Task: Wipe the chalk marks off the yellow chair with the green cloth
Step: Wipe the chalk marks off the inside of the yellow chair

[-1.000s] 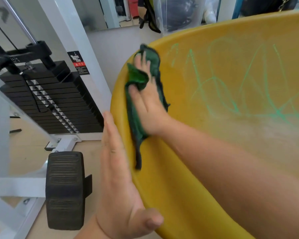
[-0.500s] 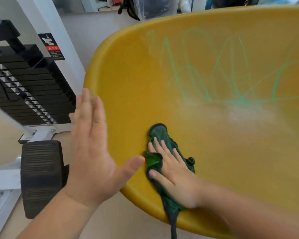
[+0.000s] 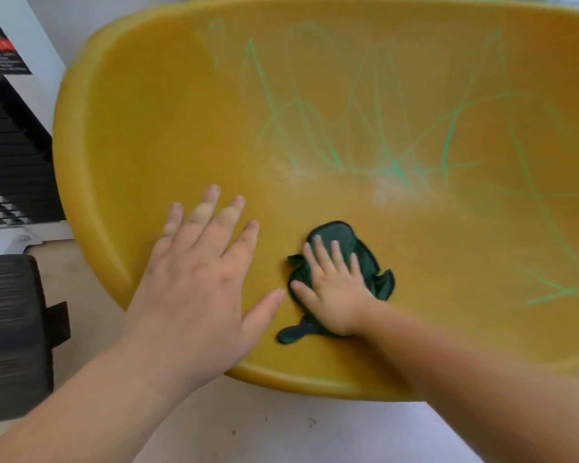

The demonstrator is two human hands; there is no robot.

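The yellow chair (image 3: pixel 168 135) fills most of the head view, its curved shell facing me. Green chalk marks (image 3: pixel 395 165) criss-cross its upper middle and right side, with a pale smeared patch below them. The dark green cloth (image 3: pixel 341 235) lies flat on the lower part of the shell. My right hand (image 3: pixel 335 289) presses on the cloth with straight, spread fingers. My left hand (image 3: pixel 201 282) lies over the shell just left of the cloth, fingers straight and spread; its thumb tip is close to the cloth.
A black weight stack (image 3: pixel 10 155) in a white frame stands at the left. A black ribbed pad (image 3: pixel 10 329) sits at the lower left beside the chair's rim. Pale floor (image 3: pixel 264 429) shows below the chair.
My right hand slid the cloth from the chair's upper left rim down to the lower shell. My left hand moved from beside the rim onto the shell.
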